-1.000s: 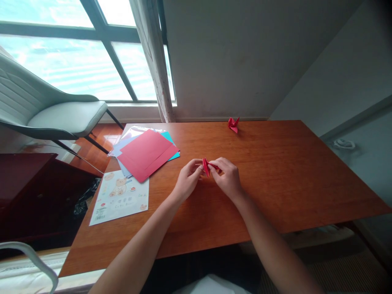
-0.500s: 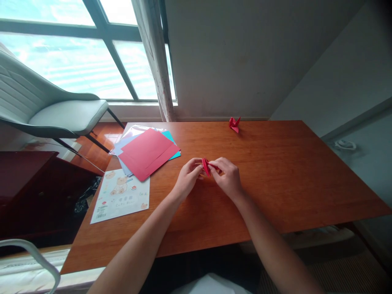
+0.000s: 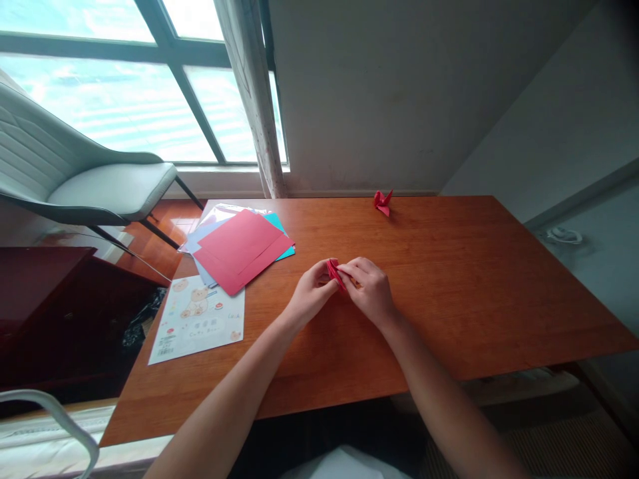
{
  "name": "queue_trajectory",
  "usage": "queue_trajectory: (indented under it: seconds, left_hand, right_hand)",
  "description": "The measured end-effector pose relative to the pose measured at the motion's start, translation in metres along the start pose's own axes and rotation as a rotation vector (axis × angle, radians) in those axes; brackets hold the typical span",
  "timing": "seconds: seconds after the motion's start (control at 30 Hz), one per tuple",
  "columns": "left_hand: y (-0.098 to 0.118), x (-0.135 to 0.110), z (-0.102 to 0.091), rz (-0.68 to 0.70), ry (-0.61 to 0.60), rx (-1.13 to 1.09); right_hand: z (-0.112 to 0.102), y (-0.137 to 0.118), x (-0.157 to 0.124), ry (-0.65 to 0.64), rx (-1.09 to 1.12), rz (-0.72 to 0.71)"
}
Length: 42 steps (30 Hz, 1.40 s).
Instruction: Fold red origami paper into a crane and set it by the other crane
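Observation:
A small piece of folded red paper is pinched between my two hands, a little above the middle of the wooden table. My left hand grips its left side between thumb and fingers. From the other side, my right hand pinches it with thumb and forefinger. My fingers cover much of the paper, so its full shape is hidden. Near the table's far edge stands a finished-looking red origami crane, apart from both hands.
Left of my hands lie red paper sheets over blue and lilac ones, partly on a white sheet with bear drawings. The brown table meets a wall at the back. A pale chair stands by the window.
The folded red paper has tilted between my fingers. My left thumb has shifted along it, and my right hand keeps nearly the same place.

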<state>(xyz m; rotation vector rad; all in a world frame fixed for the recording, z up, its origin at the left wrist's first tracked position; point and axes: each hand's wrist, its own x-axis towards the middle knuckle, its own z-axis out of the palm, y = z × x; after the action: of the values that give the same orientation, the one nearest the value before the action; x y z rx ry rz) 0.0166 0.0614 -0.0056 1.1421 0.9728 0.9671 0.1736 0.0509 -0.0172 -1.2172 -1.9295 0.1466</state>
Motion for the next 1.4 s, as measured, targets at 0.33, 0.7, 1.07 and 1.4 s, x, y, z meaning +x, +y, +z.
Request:
queue_trajectory:
  seconds: [0.33,0.7,1.07,1.4]
  left_hand:
    - [-0.003,0.001,-0.002,0.042,0.035,0.123]
    - [-0.009,0.002,-0.007,0.197,0.029,0.338]
    - [0.005,-0.006,-0.006,0.27,0.158,1.063]
    - [0.029,-0.005,-0.026,0.137,-0.264,0.471]
  right_hand:
    - [0.0,-0.001,-0.001,-0.02,-0.02,-0.028]
    - [0.0,-0.001,0.002,0.032,0.054,0.02]
    - [0.001,0.003,-0.001,-0.048,-0.046,0.04]
    - [-0.027,0.003,0.011,-0.409,0.638,0.368]
